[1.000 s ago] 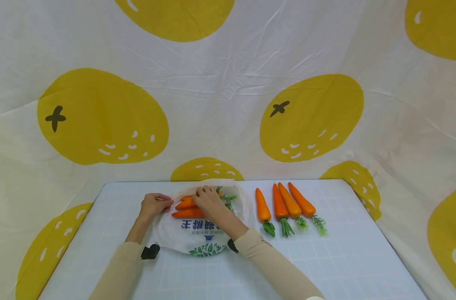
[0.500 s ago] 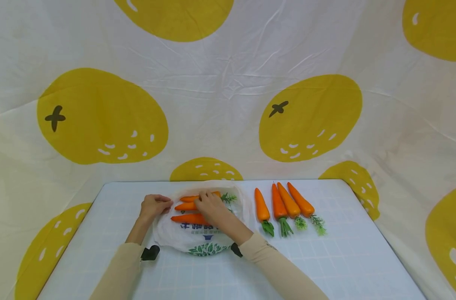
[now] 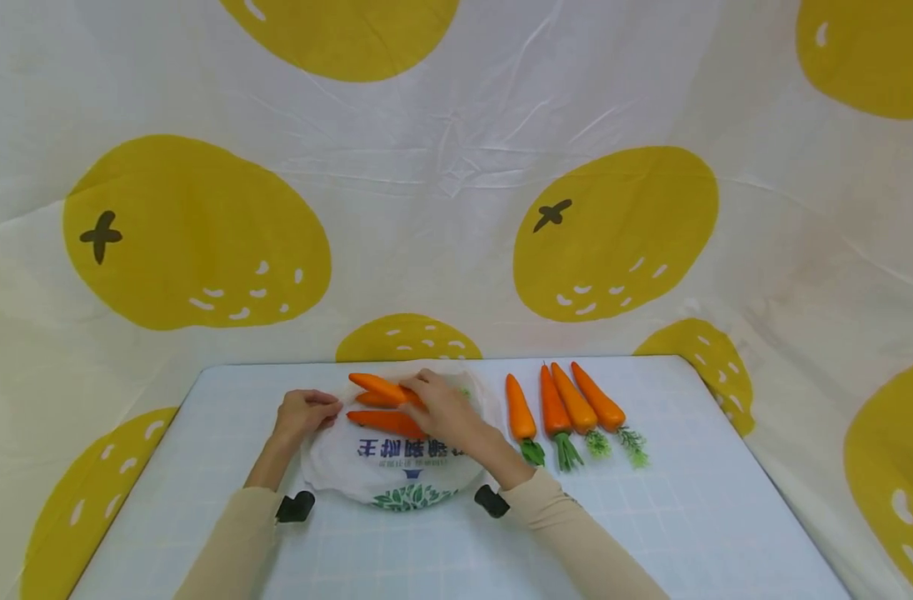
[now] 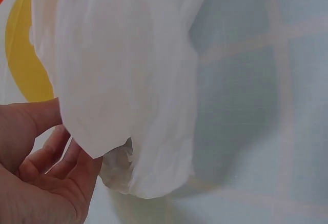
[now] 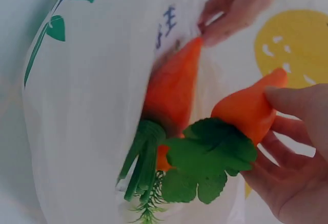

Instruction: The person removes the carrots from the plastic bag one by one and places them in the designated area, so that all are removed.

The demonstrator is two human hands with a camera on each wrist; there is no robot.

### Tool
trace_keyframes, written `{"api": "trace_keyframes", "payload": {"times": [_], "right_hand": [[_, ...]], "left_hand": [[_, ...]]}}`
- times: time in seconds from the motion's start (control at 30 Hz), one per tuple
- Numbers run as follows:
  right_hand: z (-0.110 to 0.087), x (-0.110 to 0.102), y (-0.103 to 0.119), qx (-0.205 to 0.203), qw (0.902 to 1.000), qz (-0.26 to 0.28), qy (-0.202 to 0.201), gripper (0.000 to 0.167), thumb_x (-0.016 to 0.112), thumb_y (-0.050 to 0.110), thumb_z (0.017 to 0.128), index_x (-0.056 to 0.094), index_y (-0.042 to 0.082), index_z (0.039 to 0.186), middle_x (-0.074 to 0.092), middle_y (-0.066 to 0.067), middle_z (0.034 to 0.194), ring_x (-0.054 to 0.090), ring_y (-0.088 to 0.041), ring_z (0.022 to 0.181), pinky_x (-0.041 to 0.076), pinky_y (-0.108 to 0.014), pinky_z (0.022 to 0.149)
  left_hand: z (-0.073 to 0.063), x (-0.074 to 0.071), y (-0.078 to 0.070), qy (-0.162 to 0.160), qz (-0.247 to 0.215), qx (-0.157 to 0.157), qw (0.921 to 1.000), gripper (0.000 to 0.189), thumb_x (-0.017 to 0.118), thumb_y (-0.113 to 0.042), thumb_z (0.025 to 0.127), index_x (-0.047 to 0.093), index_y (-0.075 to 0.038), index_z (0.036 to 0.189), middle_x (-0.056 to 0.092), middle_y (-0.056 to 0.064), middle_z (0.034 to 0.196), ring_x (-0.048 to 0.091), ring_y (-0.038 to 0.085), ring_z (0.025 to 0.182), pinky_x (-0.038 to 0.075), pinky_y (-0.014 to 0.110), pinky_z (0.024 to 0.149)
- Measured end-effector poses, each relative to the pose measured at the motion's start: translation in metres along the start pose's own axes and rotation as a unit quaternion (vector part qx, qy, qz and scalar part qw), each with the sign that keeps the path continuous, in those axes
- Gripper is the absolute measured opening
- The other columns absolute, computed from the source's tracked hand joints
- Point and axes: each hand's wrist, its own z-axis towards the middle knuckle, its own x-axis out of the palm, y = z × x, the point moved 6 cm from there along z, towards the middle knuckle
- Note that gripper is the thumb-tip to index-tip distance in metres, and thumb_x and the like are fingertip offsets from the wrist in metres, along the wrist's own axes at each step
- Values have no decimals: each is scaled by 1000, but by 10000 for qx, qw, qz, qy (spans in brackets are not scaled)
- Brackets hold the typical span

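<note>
A pale blue table (image 3: pixel 651 533), faintly lined with a grid, is backed by a white backdrop (image 3: pixel 456 250) printed with large yellow fruit. A white bag (image 3: pixel 336 467) is laid on the table near its far edge, and a row of four loose carrots (image 3: pixel 573 404), tops toward the person, is spread to its right; this row is shown only in the head view. The bag's rim is pinched between the thumb and fingers of the left hand (image 3: pixel 306 412). A leafy carrot (image 5: pixel 246 111) is grasped in the fingers of the right hand (image 3: pixel 445 408) at the bag's mouth, tilted over the contents. Its broad leaves (image 5: pixel 207 155) are revealed only by the right wrist view, as are the thick green stems of a second carrot (image 5: pixel 174 85) lying inside the bag, with a feathery sprig (image 5: pixel 148 208) below them. In the left wrist view, little besides the bag's side and its shadow is seen, and that hand is cut off by the frame. In the head view, the carrots' leafy ends are covered by the right hand, and part of the bag's lettering is hidden. How many carrots are held inside cannot be told.
</note>
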Motion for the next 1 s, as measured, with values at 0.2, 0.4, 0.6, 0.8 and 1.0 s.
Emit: {"api": "trace_keyframes", "payload": {"times": [0.2,0.4,0.6,0.8,1.0], "right_hand": [[-4,-17,-18,364,9881,1477,-212,39,69,20,100,64,1,133,67,-13,119,64,-26,105,56,-40,94],[-11,-29,-39,950,9637,2450,-474,39,70,22,99,65,3,133,70,-12,122,68,-29,109,57,-36,92],[-22,-40,-55,1858,9273,3208,-526,44,71,36,98,67,12,134,70,-4,122,65,-23,111,55,-36,95],[-31,-52,-64,2050,8994,3809,-624,48,71,36,98,64,11,138,67,-7,125,66,-23,112,55,-37,97],[-41,-62,-84,2305,8740,4194,-846,48,72,33,97,63,8,138,66,-12,126,67,-24,112,57,-36,93]], "left_hand": [[-1,1,-3,31,40,92,9999,30,74,-6,92,68,15,111,73,12,83,67,11,66,58,22,63],[-3,2,-3,27,149,102,9998,29,73,-7,92,68,15,111,73,14,85,66,10,66,57,21,63],[-3,1,-5,15,191,161,9997,29,73,-7,93,68,15,111,73,16,86,67,10,66,57,20,62],[-4,1,-6,5,202,116,9997,29,73,-8,93,68,14,111,73,16,88,66,11,67,56,19,62],[-5,1,-6,4,244,88,9997,28,72,-7,94,68,14,112,73,19,91,66,12,69,57,20,63]]}}
